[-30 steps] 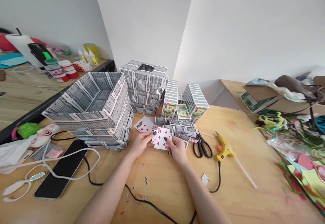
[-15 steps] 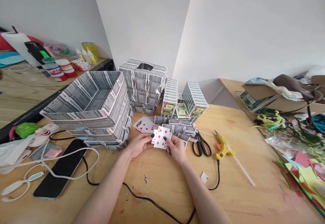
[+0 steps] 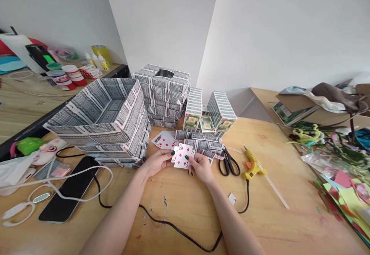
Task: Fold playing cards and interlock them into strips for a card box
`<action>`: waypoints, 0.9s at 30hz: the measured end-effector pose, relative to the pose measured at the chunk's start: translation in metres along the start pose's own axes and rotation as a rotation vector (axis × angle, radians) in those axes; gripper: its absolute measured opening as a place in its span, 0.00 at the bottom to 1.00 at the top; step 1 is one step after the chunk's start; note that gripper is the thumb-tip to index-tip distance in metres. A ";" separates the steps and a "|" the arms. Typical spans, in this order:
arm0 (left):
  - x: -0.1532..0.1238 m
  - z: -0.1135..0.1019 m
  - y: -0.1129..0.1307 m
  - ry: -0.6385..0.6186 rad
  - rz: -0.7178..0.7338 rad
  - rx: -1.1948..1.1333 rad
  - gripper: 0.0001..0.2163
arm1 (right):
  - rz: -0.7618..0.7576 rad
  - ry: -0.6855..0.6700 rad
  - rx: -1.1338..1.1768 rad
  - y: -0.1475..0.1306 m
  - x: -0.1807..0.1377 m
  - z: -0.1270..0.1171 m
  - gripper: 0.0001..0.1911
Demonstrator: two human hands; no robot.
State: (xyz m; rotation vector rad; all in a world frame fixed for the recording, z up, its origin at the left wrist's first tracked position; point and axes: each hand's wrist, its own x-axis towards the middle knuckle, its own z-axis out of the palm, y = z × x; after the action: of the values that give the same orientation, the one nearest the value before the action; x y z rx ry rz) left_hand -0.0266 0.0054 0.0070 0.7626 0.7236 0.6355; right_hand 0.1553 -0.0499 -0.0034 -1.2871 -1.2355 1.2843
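Between my two hands are playing cards [image 3: 182, 155], face up, a six of diamonds over a seven of diamonds. My left hand [image 3: 159, 161] pinches their left side, and my right hand [image 3: 200, 165] grips the right side with the thumb on top. Just behind lie loose cards [image 3: 164, 139], face up, and a row of grey-backed folded cards [image 3: 202, 146]. To the left stands a large open box built of cards [image 3: 95, 120], and behind it a second card-built box [image 3: 164, 93] with an opening in its top.
Black scissors [image 3: 229, 163] and a yellow glue gun [image 3: 253, 164] with a glue stick lie to the right. Card packs [image 3: 222, 110] are stacked behind. A black cable [image 3: 179, 230] crosses in front. A phone [image 3: 68, 189] sits left; colored paper scraps [image 3: 343, 197] are far right.
Both hands keep hold of the cards, which have barely shifted. The whole view has moved slightly.
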 end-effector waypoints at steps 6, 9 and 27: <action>0.002 -0.002 0.000 0.013 0.004 0.025 0.13 | 0.021 -0.036 0.010 0.002 0.001 -0.001 0.20; 0.004 -0.004 -0.002 0.004 0.016 0.058 0.13 | 0.025 -0.037 -0.001 0.001 0.001 -0.001 0.20; 0.005 0.017 -0.003 0.242 0.146 0.291 0.10 | 0.024 -0.026 0.014 -0.001 0.000 0.002 0.22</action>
State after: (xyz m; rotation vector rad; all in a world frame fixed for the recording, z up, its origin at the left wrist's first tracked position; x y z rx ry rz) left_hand -0.0100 0.0009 0.0117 1.0240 1.0035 0.7733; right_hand 0.1536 -0.0503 -0.0027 -1.2823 -1.2312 1.3281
